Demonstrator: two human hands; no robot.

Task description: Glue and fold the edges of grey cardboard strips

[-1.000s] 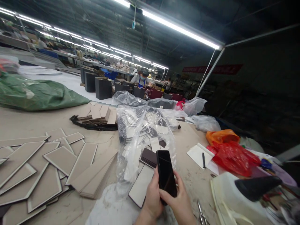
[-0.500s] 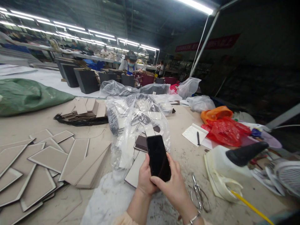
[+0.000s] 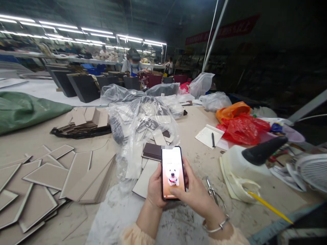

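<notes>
A smartphone (image 3: 173, 172) is held upright over the front of the table, its lit screen showing a white dog on an orange ground. My left hand (image 3: 155, 187) is closed round its left edge. From the other side my right hand (image 3: 192, 190) grips it too, the thumb lying over the lower screen. Just beyond the phone lie a stack of dark brown pieces (image 3: 151, 150) and a pale panel (image 3: 145, 178). Metal scissors (image 3: 211, 188) rest beside my right wrist, partly hidden by it.
Grey-beige panels (image 3: 46, 175) spread over the left. A clear plastic bag (image 3: 143, 119) of pieces lies ahead. To the right are a notepad (image 3: 208, 135), a red plastic bag (image 3: 242, 128) and a cut white jug (image 3: 237, 170). A person (image 3: 133, 63) sits beyond grey boxes.
The phone's screen has gone from black to lit with a dog picture. My right thumb has shifted onto the lower screen. The camera view has turned slightly to the right.
</notes>
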